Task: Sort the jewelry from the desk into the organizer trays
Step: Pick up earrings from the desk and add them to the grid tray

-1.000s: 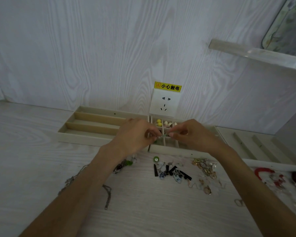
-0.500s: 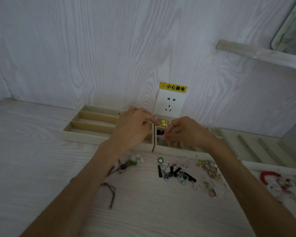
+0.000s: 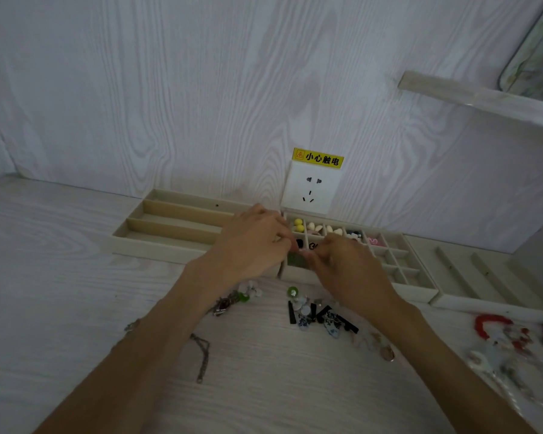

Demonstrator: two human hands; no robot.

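1. The left hand [image 3: 251,242] and right hand [image 3: 345,264], fingers curled, meet over the gridded organizer tray [image 3: 398,270]; whether either pinches anything cannot be told.
2. A green piece [image 3: 297,260] lies in the tray's near-left compartment.
3. Loose jewelry [image 3: 320,317] lies on the tabletop [image 3: 60,302], near the tray.

Both hands' fingertips hide whatever they hold over the grid tray [image 3: 417,289]; right-edge beads [image 3: 496,346] are blurred.
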